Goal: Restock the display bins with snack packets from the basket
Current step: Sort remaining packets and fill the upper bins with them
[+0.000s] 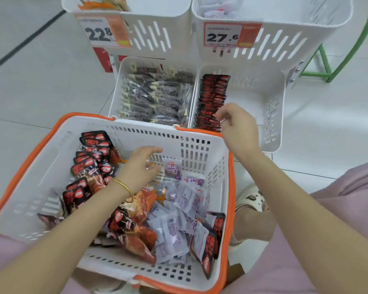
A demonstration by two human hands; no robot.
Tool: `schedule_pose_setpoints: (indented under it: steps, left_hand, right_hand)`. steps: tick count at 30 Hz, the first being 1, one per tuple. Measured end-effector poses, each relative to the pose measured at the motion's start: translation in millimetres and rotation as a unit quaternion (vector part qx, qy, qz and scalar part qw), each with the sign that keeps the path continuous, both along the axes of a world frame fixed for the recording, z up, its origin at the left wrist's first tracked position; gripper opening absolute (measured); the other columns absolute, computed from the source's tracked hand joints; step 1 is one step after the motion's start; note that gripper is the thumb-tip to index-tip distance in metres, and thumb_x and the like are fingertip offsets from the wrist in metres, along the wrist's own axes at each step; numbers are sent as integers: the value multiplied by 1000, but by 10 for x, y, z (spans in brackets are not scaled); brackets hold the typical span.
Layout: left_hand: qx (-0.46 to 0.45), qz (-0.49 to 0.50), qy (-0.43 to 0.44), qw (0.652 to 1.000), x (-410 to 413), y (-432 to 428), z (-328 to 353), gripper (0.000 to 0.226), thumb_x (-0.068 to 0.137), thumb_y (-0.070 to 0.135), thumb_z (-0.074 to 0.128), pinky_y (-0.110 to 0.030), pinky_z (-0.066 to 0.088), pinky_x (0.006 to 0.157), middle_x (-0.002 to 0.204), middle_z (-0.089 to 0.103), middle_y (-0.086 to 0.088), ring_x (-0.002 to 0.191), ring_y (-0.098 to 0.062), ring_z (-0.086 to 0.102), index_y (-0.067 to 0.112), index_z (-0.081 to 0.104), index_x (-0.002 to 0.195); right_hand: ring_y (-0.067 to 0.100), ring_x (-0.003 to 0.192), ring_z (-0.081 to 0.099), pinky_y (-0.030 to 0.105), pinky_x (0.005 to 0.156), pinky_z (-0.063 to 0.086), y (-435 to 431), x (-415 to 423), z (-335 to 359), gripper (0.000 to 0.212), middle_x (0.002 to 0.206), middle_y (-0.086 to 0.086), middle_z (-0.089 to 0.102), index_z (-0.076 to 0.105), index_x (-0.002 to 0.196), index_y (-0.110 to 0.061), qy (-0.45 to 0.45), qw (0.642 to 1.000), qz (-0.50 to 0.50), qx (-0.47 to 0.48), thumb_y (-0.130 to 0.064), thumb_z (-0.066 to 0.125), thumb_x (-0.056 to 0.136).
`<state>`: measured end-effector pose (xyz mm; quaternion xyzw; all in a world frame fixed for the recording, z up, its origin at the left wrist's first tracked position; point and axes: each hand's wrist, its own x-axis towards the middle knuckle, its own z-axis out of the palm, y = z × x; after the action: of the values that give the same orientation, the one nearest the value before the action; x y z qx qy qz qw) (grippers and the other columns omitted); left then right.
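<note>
The display stand filled the far half of the view, two upper white bins with price tags and two lower bins at floor level, and the orange-rimmed basket sat just in front of the lower pair, its far rim almost touching them. The lower left bin was packed with dark packets in rows; the lower right bin held only one row of black-and-red packets stood on edge along its left wall, their stack running away from the person, with the rest of the bin bare. In the basket, matching black-and-red packets lay jumbled along the left side, orange ones in the middle and pale purple ones toward the right. The left hand hovered inside the basket, fingers loosely spread and apparently holding nothing, just right of the black-and-red heap and clearly the nearer hand to it. The right hand was over the near end of the row in the lower right bin, fingertips pinched together at the packet tops; whether it gripped one could not be told. The likely next pick therefore lay to the left of the left hand, with its destination up and to the right across the basket rim.
</note>
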<state>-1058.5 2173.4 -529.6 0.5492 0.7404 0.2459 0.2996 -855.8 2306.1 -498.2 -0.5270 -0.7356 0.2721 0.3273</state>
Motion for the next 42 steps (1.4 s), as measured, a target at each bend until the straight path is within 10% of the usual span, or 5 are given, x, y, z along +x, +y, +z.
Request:
schedule_pose_setpoints:
  steps: [3, 10, 20, 36, 42]
  left_hand:
    - [-22, 16, 9, 1000, -150, -138, -70, 39, 89, 8, 58, -26, 39, 101, 129, 47, -2, 124, -15, 44, 16, 52, 127]
    - [-133, -60, 151, 978, -370, -363, -298, 41, 89, 6, 55, -33, 31, 107, 139, 47, -6, 131, -23, 39, 17, 54, 129]
    - [-275, -132, 278, 911, -377, -460, -585, 65, 87, 42, 58, -49, 30, 108, 151, 23, -2, 137, -31, 22, 31, 28, 143]
    - [-83, -87, 103, 987, -284, -229, -61, 15, 88, 19, 63, -32, 44, 88, 96, 53, 3, 95, -15, 50, 16, 55, 99]
    - [-13, 2, -19, 1000, -237, -175, 97, 8, 87, 14, 64, -21, 40, 70, 84, 56, 3, 83, -13, 52, 10, 62, 93]
  right_hand:
    - [21, 92, 60, 37, 80, 51, -359, -249, -15, 30, 99, 1, 66, 64, 95, -17, -107, 973, 188, -82, 2, 44, 83]
    - [23, 73, 54, 33, 64, 43, -858, -349, -419, 28, 72, -2, 52, 51, 66, -13, -558, 705, 384, -211, -28, 58, 88]
    - [22, 85, 50, 34, 82, 41, -1079, -292, -325, 54, 82, -5, 47, 43, 70, -17, -624, 601, 436, -243, -66, 65, 72]
    - [16, 64, 59, 24, 47, 54, -701, -204, 16, 13, 76, -7, 54, 68, 82, -11, -190, 911, 240, -276, 1, 64, 84]
    - [26, 65, 71, 34, 68, 60, -616, -209, 104, 10, 78, 20, 69, 67, 83, 4, 93, 853, 141, -493, -1, 59, 87]
